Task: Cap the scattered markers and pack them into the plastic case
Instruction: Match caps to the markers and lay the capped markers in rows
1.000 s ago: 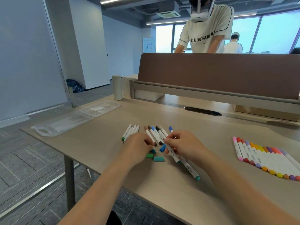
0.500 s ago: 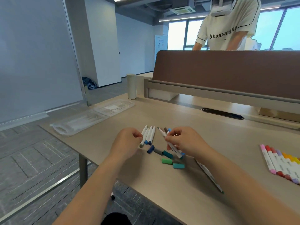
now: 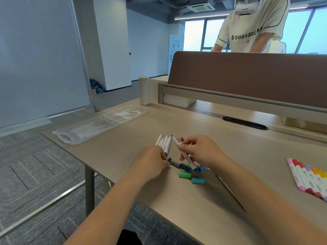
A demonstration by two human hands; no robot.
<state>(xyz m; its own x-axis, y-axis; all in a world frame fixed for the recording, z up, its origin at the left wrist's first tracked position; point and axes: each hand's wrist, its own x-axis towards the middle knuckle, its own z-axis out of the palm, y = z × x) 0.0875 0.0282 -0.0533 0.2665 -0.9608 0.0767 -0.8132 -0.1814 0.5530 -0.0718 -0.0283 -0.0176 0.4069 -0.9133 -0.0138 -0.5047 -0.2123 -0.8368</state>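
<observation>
My right hand grips a white marker slanted across the desk, its lower end by a blue cap. My left hand rests with its fingertips pinched on a small dark blue cap, which touches a grey cap. A fan of white uncapped markers lies just beyond my left hand. Loose caps lie close by: a teal one, a green one and a turquoise one. The clear plastic case lies open at the desk's far left.
A row of capped pink, red, purple and orange markers lies at the right edge. A white cylinder stands at the back beside a brown desk divider. A person in a white T-shirt stands behind it. The desk's left edge drops to carpet.
The camera has swung left, so the capped row slid toward the right edge. My left hand moved down from the white markers to the dark blue cap. My right hand keeps its marker.
</observation>
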